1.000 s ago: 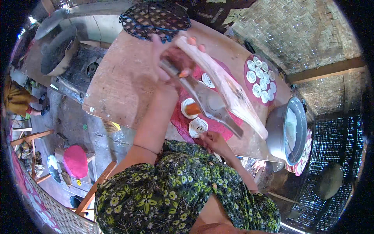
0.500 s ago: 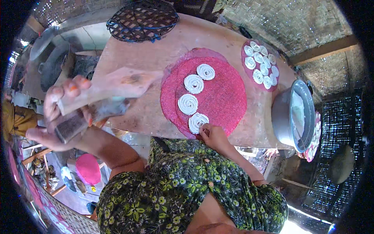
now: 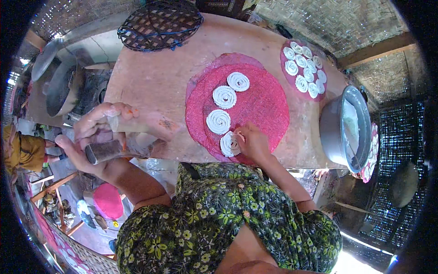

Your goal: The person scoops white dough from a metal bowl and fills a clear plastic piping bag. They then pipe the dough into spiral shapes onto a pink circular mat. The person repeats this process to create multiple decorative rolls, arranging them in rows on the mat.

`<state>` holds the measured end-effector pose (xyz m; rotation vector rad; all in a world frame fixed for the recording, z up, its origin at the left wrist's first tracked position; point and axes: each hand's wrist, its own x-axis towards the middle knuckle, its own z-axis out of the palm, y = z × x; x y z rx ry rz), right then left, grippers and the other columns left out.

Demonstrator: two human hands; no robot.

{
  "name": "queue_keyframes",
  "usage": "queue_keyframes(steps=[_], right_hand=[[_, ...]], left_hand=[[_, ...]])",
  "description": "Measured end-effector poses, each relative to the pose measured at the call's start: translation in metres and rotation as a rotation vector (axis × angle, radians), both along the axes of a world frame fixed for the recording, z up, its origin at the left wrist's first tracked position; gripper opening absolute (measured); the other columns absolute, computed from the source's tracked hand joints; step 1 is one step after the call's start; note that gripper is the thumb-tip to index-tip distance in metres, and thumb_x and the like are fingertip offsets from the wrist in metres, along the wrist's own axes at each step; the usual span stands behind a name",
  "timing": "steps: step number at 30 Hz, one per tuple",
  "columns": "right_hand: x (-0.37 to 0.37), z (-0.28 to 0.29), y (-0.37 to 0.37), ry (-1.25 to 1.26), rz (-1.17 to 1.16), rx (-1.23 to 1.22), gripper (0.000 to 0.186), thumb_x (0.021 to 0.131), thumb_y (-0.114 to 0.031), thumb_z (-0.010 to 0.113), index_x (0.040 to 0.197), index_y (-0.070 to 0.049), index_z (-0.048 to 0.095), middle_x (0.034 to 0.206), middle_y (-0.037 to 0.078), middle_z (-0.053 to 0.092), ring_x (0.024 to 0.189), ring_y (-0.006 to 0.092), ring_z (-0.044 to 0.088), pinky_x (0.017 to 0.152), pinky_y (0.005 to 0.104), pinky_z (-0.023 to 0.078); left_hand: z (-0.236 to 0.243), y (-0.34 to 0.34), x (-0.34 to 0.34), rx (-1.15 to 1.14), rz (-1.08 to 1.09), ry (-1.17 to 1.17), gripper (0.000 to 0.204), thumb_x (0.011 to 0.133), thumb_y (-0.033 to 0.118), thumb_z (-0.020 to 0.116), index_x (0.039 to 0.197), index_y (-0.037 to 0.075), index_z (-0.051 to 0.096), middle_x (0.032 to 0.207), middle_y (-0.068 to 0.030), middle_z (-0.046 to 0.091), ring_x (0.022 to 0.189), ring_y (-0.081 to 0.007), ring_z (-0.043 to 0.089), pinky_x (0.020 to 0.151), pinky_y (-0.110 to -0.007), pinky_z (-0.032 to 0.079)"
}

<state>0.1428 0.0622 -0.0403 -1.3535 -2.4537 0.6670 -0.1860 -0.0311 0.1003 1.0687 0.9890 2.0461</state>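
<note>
My left hand (image 3: 100,132), at the left of the wooden table (image 3: 146,82), is closed round a long, pale wooden tool with a dark metal part (image 3: 105,151), blurred by motion. A pink round sheet (image 3: 260,100) bears a column of white spiral coils (image 3: 218,121). My right hand (image 3: 252,145) pinches at the edge of the lowest coil (image 3: 229,144), near the table's front edge.
A black woven tray (image 3: 159,25) lies at the back. More coils on pink sheet (image 3: 303,68) are at the right, beside a grey basin of white paste (image 3: 333,130). At far left are a large pan (image 3: 64,86) and another person's legs in yellow shorts (image 3: 23,146).
My left hand and its tool have swung from over the pink sheet down to the left, uncovering the coils. My right hand has moved slightly up along the lowest coil.
</note>
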Motion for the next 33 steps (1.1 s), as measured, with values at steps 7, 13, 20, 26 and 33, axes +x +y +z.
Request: queue_keyframes(steps=[7,13,20,26,33], right_hand=[[-0.005,-0.004,0.006,-0.030,0.086,0.048,0.010,0.080,-0.014,0.061,0.084,-0.006,0.064,0.085,0.015,0.056,0.078,0.0343,0.058,0.067,0.0448,0.048],[0.001,-0.005,0.016,0.024,-0.007,-0.049,0.010,0.078,-0.014,0.064,0.086,-0.007,0.064,0.087,0.015,0.057,0.083,0.0375,0.060,0.071,0.0450,0.048],[0.007,-0.011,0.016,-0.041,0.044,-0.058,0.012,0.076,-0.014,0.064,0.086,-0.008,0.064,0.088,0.014,0.057,0.081,0.0362,0.060,0.070,0.0448,0.048],[0.001,-0.008,0.014,-0.028,0.063,-0.004,0.013,0.073,-0.010,0.065,0.087,-0.009,0.065,0.086,0.013,0.056,0.078,0.0347,0.059,0.067,0.0440,0.048],[0.002,-0.004,0.014,0.016,0.148,0.055,0.020,0.072,-0.005,0.066,0.091,-0.010,0.066,0.084,0.012,0.055,0.077,0.0324,0.058,0.064,0.0418,0.046]], left_hand=[[-0.002,0.012,-0.001,0.048,-0.120,-0.024,0.097,0.088,0.069,0.012,0.095,-0.015,0.059,0.086,-0.0308,0.061,0.074,-0.0335,0.061,0.059,-0.032,0.049],[-0.003,0.011,-0.006,0.032,-0.132,-0.058,0.097,0.088,0.070,0.012,0.096,-0.016,0.058,0.085,-0.0309,0.060,0.076,-0.0363,0.060,0.067,-0.035,0.050],[-0.001,0.012,-0.002,0.094,-0.157,-0.007,0.096,0.088,0.068,0.013,0.097,-0.016,0.057,0.085,-0.0304,0.061,0.079,-0.0371,0.060,0.074,-0.042,0.049],[-0.003,0.010,-0.010,0.094,-0.250,0.075,0.089,0.090,0.066,0.014,0.105,-0.011,0.056,0.090,-0.0278,0.058,0.082,-0.0377,0.056,0.077,-0.048,0.044],[-0.007,0.011,-0.014,0.088,-0.255,0.078,0.089,0.090,0.066,0.015,0.107,-0.010,0.056,0.089,-0.0269,0.056,0.083,-0.0376,0.053,0.078,-0.049,0.042]])
